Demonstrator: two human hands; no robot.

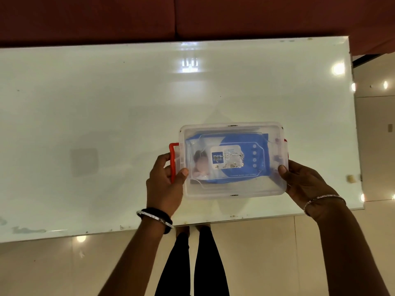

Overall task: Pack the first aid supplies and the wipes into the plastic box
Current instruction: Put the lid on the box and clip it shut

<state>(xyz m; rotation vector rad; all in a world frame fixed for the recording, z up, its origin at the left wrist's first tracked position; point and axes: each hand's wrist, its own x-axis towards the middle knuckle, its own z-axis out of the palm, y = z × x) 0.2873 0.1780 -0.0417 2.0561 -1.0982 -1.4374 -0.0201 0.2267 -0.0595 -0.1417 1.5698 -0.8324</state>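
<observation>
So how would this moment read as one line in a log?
stage: closing | plastic box: lid on, on table | wipes: inside | left hand: at red latch | right hand: on box's right end

A glossy white table (106, 124) mirrors ceiling lights; beyond it a dark red sofa (192, 16), below it beige floor tiles (267, 253).

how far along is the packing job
Nearly done: the wipes pack lies inside the plastic box with the lid on. Both hands, left hand and right hand, hold its ends. The left red latch sticks out, apparently unclipped. Other supplies can't be made out.
</observation>
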